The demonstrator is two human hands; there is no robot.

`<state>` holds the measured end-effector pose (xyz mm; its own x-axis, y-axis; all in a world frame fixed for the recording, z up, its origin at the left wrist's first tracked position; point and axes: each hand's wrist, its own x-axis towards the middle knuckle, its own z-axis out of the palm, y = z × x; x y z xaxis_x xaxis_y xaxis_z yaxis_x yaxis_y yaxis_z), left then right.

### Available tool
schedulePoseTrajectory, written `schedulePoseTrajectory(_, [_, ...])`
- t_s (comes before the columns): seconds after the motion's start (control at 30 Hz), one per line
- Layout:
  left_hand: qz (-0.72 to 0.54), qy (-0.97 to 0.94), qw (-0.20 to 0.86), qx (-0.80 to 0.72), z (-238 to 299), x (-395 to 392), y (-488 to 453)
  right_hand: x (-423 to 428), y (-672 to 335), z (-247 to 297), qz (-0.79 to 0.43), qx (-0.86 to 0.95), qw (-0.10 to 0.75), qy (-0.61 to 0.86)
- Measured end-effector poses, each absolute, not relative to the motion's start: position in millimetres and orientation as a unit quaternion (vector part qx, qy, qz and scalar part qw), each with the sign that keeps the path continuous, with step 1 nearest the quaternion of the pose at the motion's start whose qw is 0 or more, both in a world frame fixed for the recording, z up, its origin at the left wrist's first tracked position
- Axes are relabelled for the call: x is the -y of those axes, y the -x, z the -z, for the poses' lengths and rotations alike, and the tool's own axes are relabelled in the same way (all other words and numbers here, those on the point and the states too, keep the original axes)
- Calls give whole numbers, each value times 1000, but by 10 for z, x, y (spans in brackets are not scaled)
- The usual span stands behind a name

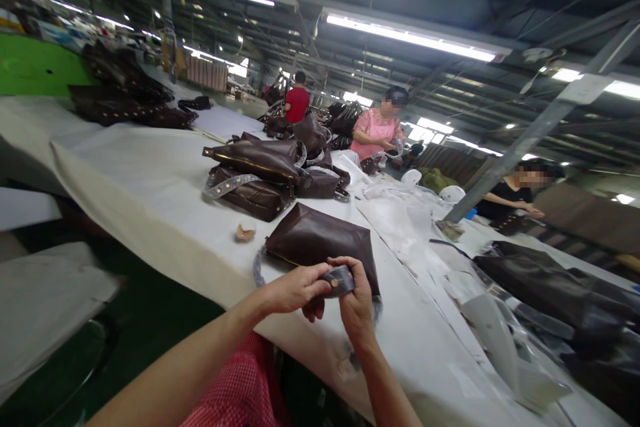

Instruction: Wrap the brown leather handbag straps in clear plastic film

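Note:
A dark brown leather bag [320,237] lies flat on the white-covered table [150,187] in front of me. Both my hands meet at its near edge. My left hand [295,288] and my right hand [356,300] are closed together on a small dark strap tab [339,280] with a round metal stud, held just above the table. A grey wrapped strap [259,268] curls out from the bag's left corner.
A pile of similar brown bags [270,170] sits farther along the table, with a small tan scrap [245,232] beside it. Black bags and clear plastic sheets [545,293] lie to the right. Three people work at the far end. More dark bags [125,97] are stacked at the left.

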<state>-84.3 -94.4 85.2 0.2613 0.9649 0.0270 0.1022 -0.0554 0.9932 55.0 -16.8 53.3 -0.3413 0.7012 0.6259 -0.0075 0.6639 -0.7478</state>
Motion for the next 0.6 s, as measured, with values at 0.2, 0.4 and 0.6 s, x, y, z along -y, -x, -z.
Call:
schedulePoseTrajectory(0.2, [-432, -604, 455, -492, -924, 1008, 667, 97, -778, -680, -116, 857, 478, 155])
schedulePoseTrajectory(0.4, [-392, -626, 554, -384, -985, 884, 929, 241, -599, -608, -357, 689, 572, 267])
schedulePoseTrajectory(0.6, [-368, -581, 612, -390, -879, 848, 932, 244, -448, -417, -545, 540, 597, 234])
